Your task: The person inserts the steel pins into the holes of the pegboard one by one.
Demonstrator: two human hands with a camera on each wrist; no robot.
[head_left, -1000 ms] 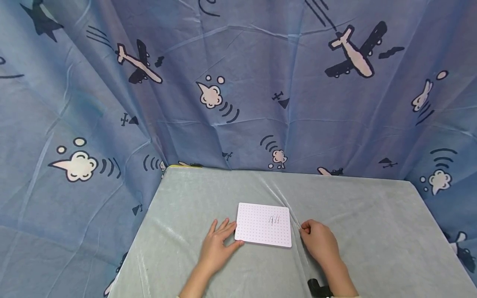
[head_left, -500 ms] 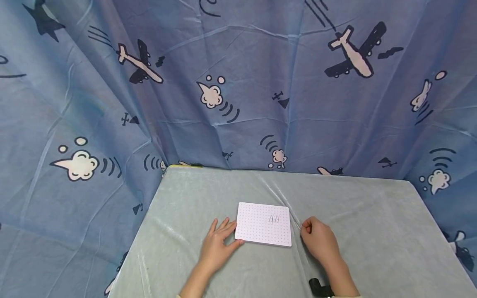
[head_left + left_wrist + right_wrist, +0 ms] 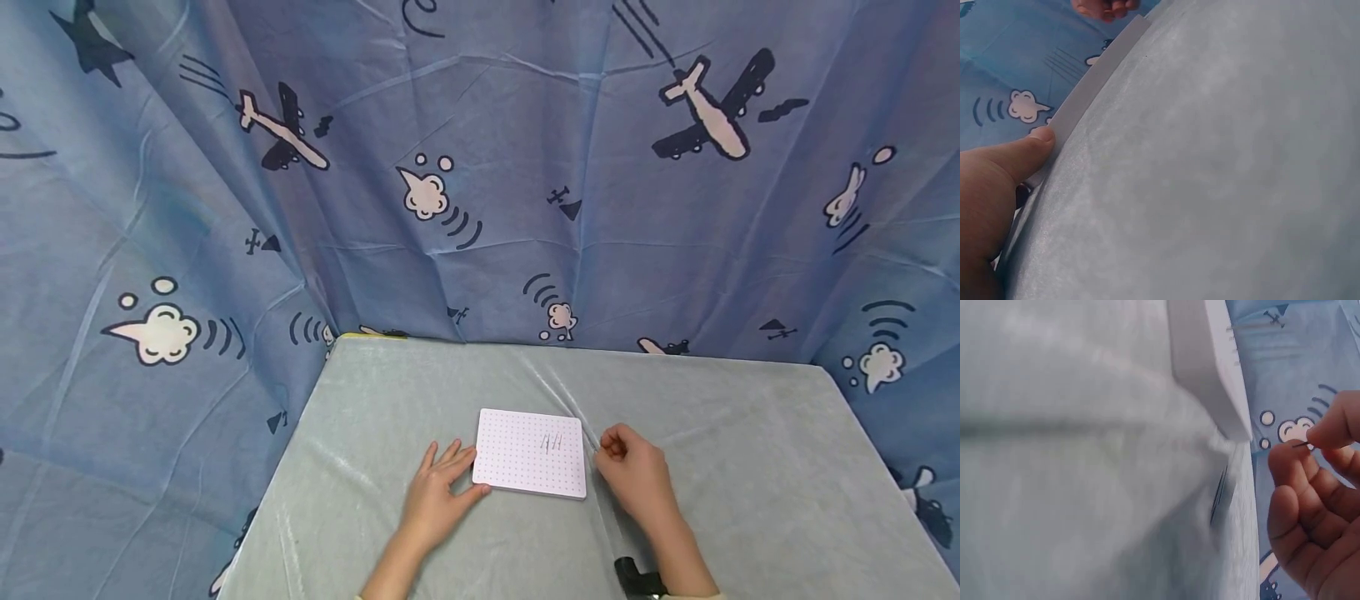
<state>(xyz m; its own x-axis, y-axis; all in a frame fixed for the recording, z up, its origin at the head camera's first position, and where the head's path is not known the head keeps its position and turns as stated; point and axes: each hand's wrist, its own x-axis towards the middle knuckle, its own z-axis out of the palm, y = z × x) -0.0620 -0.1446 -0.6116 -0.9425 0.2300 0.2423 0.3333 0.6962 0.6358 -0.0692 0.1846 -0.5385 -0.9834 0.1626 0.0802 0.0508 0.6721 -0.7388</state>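
Note:
A white pegboard with a grid of small holes lies on the cloth, several thin metal pins standing in its right part. At its near left corner my left hand rests with spread fingers, the thumb pressing the front edge. To the right of the board is my right hand. In the right wrist view its thumb and index finger pinch a thin dark pin, mostly hidden by the fingertips. Below, on the cloth, lie some thin dark pins.
A pale green-grey cloth covers the table and has a raised crease running past the board's right side. Behind the table hangs a blue curtain printed with planes. A black wrist camera sits at my right wrist.
My right hand has moved slightly up and left, closer to the board's right edge, its fingertips lifting from the crease. My left hand and the board stay in place.

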